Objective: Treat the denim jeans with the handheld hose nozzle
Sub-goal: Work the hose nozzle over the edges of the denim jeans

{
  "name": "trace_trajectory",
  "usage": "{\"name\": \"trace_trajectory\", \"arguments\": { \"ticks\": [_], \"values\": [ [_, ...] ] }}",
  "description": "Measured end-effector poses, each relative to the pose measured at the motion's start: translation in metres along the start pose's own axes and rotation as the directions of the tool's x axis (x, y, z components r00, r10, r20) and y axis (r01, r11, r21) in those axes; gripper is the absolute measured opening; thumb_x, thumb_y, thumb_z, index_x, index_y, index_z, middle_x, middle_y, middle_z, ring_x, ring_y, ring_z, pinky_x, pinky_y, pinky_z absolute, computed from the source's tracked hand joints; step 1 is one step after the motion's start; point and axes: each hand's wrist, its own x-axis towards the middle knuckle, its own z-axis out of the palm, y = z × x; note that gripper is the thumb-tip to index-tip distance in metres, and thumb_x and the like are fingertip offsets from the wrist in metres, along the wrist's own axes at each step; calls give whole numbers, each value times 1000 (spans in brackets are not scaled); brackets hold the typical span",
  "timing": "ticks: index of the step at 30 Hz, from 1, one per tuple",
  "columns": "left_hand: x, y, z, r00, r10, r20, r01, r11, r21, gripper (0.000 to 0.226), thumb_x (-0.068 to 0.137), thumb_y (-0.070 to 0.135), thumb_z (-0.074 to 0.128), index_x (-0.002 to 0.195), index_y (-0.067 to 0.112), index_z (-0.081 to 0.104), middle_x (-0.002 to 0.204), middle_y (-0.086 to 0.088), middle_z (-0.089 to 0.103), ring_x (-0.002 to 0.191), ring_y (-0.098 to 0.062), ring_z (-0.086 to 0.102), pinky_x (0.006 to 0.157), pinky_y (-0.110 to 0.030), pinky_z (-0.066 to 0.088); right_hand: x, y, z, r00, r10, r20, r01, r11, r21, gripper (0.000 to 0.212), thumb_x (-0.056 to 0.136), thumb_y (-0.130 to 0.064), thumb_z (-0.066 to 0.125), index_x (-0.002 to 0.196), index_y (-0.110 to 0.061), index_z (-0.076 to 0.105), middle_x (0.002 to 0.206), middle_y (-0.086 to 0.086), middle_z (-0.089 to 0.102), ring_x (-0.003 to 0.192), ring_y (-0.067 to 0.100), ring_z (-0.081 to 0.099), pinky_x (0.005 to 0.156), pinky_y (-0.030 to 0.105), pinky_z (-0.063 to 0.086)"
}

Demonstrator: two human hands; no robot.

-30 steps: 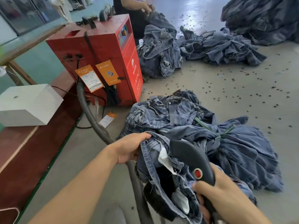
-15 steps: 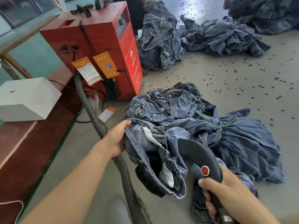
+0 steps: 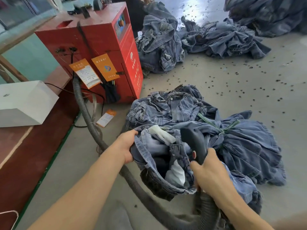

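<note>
Our right hand (image 3: 210,171) is wrapped tight round the grip of the black hose nozzle (image 3: 195,143), thumb just below its red button (image 3: 194,154), and in the last half second we have swung the head of it up and over the open waistband, so it now sits against the inside of the jeans (image 3: 159,156) rather than out to the side of them. Our left hand (image 3: 127,146) clutches the far edge of that waistband and has pulled it wider and higher, which leaves the mouth gaping with the white pocket lining (image 3: 176,173) showing inside. We judge this to be the start of the inside pass: the opening is set and the nozzle is at its lip, not yet deep in the leg. From the nozzle the ribbed grey hose (image 3: 86,113) loops under our right wrist and runs back along the floor to the red machine (image 3: 106,47). The jeans we hold rest on the front of a tied bundle of denim (image 3: 232,138), with more heaps (image 3: 216,37) lying well beyond it on the speckled floor (image 3: 249,77)
</note>
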Motion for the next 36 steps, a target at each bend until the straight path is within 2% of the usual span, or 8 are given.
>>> {"name": "trace_trajectory", "arguments": {
  "ticks": [3, 6, 10, 13, 20, 24, 29, 36],
  "values": [
    [2, -2, 2, 999, -45, -11, 45, 999, -26, 45, 106, 33, 41, 86, 10, 74, 87, -18, 76, 80, -33, 71, 77, -42, 57, -1, 5, -25, 992, 41, -120, -25, 991, 132, 19, 93, -15, 64, 98, -16, 45, 61, 15, 66, 49, 25, 61, 48, 35, 47],
    [4, 2, 5, 998, -54, -32, 51, 996, -79, 39, 106, 30, 41, 89, 10, 70, 86, -18, 75, 84, -33, 69, 82, -45, 56, -25, 11, -39, 998, 65, -2, -64, 985, 162, 19, 94, -15, 64, 98, -12, 46, 52, 17, 64, 41, 27, 58, 46, 34, 47],
    [1, 8, 6, 996, -64, -57, 56, 989, -138, 40, 107, 27, 40, 83, 12, 67, 71, -15, 74, 64, -30, 72, 62, -39, 60, -55, 17, -39, 997, 77, 16, -79, 991, 110, 25, 86, -11, 77, 96, -15, 54, 56, 13, 65, 49, 30, 63, 54, 35, 47],
    [-4, 8, 8, 996, -77, -39, 68, 978, -199, 38, 107, 29, 41, 87, 10, 67, 83, -16, 71, 79, -31, 67, 76, -44, 56, -66, 14, -38, 992, 92, 86, -97, 993, 62, 27, 81, -8, 81, 93, -14, 57, 69, 22, 68, 63, 30, 62, 66, 38, 47],
    [-13, 8, 20, 997, -76, -2, 70, 938, -341, 47, 112, 30, 32, 98, 1, 67, 81, -22, 75, 84, -33, 67, 68, -50, 51, -78, 0, -7, 965, -18, 260, 34, 998, -59, 28, 81, -26, 78, 98, -27, 55, 85, 0, 64, 69, -2, 60, 61, 10, 42],
    [-16, 6, 23, 996, -87, -10, 77, 925, -371, 47, 113, 30, 28, 113, 1, 66, 94, -26, 75, 89, -38, 68, 68, -54, 50, -58, -14, 10, 982, -59, 179, 58, 998, 14, 23, 90, -28, 70, 99, -26, 49, 76, -2, 64, 63, 12, 62, 56, 21, 43],
    [-16, 2, 18, 995, -98, 7, 93, 915, -393, 49, 112, 30, 27, 108, 0, 65, 87, -28, 75, 88, -38, 68, 67, -55, 50, -38, -18, -21, 999, -27, 21, 23, 984, 175, 20, 94, -12, 65, 99, -17, 46, 68, 26, 65, 44, 26, 57, 46, 37, 46],
    [-11, 4, 25, 997, -70, 14, 70, 909, -411, 45, 112, 28, 31, 110, 2, 67, 93, -26, 76, 83, -38, 73, 66, -53, 54, -56, -7, 3, 982, -82, 171, 95, 993, -69, 25, 87, -26, 71, 92, -26, 47, 63, -5, 60, 54, 1, 58, 49, 15, 41]
  ]
}}
